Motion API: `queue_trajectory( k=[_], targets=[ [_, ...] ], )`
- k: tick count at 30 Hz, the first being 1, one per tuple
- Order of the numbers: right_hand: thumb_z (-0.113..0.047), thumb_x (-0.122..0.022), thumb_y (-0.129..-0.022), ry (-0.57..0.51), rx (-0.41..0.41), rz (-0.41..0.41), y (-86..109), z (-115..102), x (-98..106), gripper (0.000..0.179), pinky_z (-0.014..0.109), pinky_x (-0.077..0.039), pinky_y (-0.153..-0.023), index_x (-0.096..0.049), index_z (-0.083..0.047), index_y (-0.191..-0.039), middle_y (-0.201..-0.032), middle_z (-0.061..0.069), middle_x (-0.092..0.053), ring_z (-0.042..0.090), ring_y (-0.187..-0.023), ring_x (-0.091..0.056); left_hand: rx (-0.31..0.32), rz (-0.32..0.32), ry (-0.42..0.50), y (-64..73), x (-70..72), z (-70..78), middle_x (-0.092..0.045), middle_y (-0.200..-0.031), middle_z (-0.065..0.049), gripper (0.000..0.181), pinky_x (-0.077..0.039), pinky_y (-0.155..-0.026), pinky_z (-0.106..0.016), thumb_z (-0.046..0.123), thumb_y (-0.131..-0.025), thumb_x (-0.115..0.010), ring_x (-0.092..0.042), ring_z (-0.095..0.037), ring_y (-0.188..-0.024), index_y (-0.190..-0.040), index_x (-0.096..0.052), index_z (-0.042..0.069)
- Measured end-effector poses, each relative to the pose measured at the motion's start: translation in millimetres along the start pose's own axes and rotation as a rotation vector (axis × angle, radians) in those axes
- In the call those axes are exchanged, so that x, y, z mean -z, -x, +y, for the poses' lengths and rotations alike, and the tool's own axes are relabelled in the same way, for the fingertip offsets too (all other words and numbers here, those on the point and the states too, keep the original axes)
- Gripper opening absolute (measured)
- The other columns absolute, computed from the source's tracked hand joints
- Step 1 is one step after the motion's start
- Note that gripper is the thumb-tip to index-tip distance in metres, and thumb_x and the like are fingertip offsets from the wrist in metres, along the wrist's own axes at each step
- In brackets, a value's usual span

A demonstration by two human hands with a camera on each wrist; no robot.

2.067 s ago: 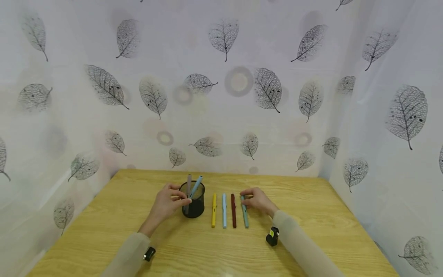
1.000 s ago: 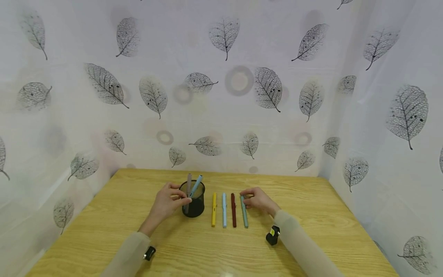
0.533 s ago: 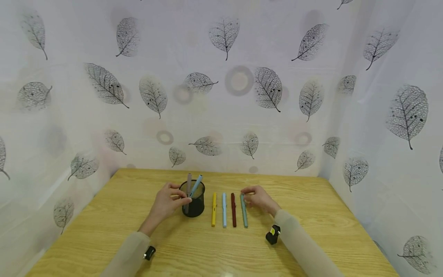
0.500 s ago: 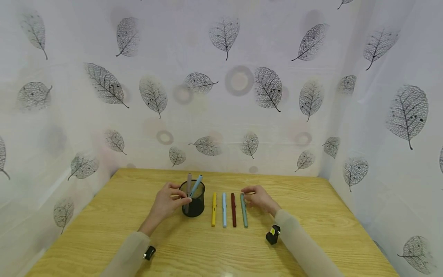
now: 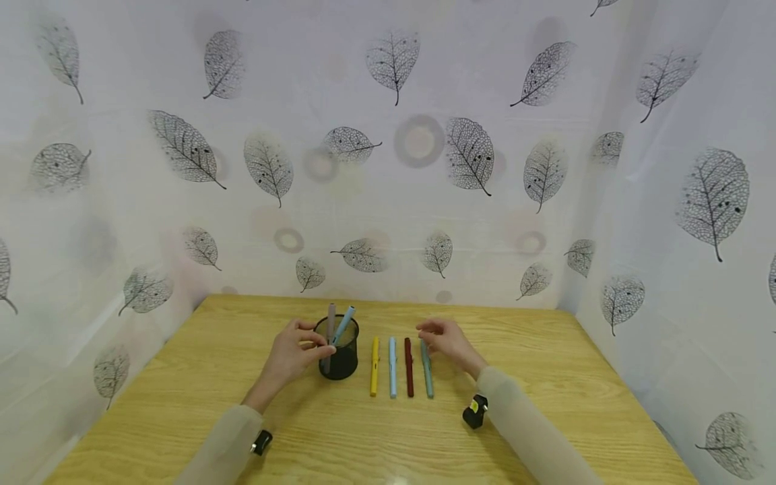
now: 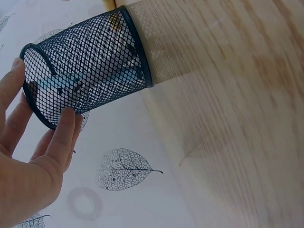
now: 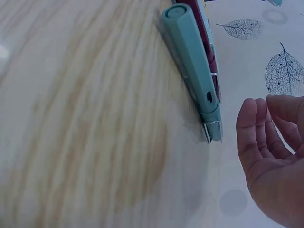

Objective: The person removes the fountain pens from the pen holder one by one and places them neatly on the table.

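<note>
My left hand [image 5: 293, 359] grips the black mesh pen cup [image 5: 341, 364] near its rim, thumb on one side and fingers on the other; the left wrist view shows the cup [image 6: 95, 71] standing on the table. Inside it lean a mauve-grey pen [image 5: 331, 323] and a light blue pen [image 5: 344, 325]. My right hand [image 5: 448, 342] hovers just past the clip end of a teal pen [image 5: 428, 377], fingers loosely bent and holding nothing. In the right wrist view a gap shows between the fingers and the teal pen [image 7: 192, 61].
Left of the teal pen, a dark red pen [image 5: 409, 370], another light blue pen [image 5: 393, 370] and a yellow pen [image 5: 374, 370] lie side by side on the wooden table [image 5: 364, 444]. A leaf-print curtain [image 5: 388, 202] rises behind the table's far edge and along its sides.
My right hand has let go of the teal pen's end and risen slightly away from it. The pen lies practically where it was. My left hand and the cup have not moved.
</note>
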State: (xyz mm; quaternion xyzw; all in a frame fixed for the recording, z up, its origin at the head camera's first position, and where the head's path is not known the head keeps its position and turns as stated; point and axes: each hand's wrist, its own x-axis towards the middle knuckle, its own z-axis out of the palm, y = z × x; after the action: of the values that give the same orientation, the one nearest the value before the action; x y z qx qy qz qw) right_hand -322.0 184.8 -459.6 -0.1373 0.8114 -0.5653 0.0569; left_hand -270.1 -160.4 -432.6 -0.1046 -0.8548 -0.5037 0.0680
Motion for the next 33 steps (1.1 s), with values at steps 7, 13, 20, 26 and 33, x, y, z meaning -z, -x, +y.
queue_trajectory(
  k=[7, 13, 20, 26, 33],
  targets=[
    [-0.013, -0.059, -0.099, -0.007, 0.023, -0.011, -12.0, 5.4, -7.4, 0.035, 0.043, -0.061, -0.076, -0.058, 0.01, -0.126, -0.115, 0.03, -0.063, 0.035, -0.09, -0.063, 0.004, 0.003, -0.011, -0.8, -0.2, 1.1, -0.049, -0.131, -0.019, 0.012, -0.056, -0.095, -0.045, 0.016, -0.08, -0.082, -0.053, -0.037, -0.122, -0.082, -0.075, 0.006],
    [-0.015, -0.06, -0.099, -0.015, 0.037, -0.016, -16.4, 4.0, -16.5, 0.038, 0.041, -0.062, -0.073, -0.057, 0.009, -0.128, -0.112, 0.029, -0.065, 0.026, -0.085, -0.066, 0.003, 0.01, -0.011, -0.8, 0.1, -1.1, -0.049, -0.13, -0.021, 0.016, -0.057, -0.093, -0.045, 0.019, -0.081, -0.081, -0.058, -0.039, -0.116, -0.082, -0.075, 0.004],
    [-0.009, -0.058, -0.099, -0.058, 0.035, -0.032, -18.6, -2.6, -25.9, 0.037, 0.046, -0.061, -0.073, -0.055, 0.008, -0.131, -0.113, 0.033, -0.063, 0.039, -0.09, -0.063, 0.003, 0.001, -0.009, -1.1, 0.1, -0.5, -0.049, -0.131, -0.019, 0.014, -0.057, -0.094, -0.045, 0.018, -0.08, -0.082, -0.056, -0.038, -0.118, -0.083, -0.075, 0.006],
    [-0.01, -0.057, -0.099, -0.057, 0.035, -0.031, -19.1, -7.5, -31.9, 0.035, 0.046, -0.061, -0.073, -0.057, 0.004, -0.131, -0.113, 0.03, -0.065, 0.044, -0.09, -0.064, 0.006, -0.003, -0.005, -1.7, 0.1, 1.6, -0.049, -0.132, -0.02, 0.014, -0.056, -0.095, -0.045, 0.017, -0.081, -0.082, -0.057, -0.039, -0.118, -0.083, -0.074, 0.005],
    [-0.013, -0.058, -0.099, -0.075, 0.05, -0.072, -18.7, -12.3, -37.6, 0.037, 0.053, -0.059, -0.078, -0.056, 0.006, -0.131, -0.113, 0.033, -0.064, 0.051, -0.094, -0.06, 0.001, 0.006, -0.022, -0.5, 0.6, 1.0, -0.049, -0.13, -0.021, 0.015, -0.057, -0.093, -0.044, 0.018, -0.081, -0.082, -0.057, -0.039, -0.116, -0.082, -0.074, 0.004]
  ],
)
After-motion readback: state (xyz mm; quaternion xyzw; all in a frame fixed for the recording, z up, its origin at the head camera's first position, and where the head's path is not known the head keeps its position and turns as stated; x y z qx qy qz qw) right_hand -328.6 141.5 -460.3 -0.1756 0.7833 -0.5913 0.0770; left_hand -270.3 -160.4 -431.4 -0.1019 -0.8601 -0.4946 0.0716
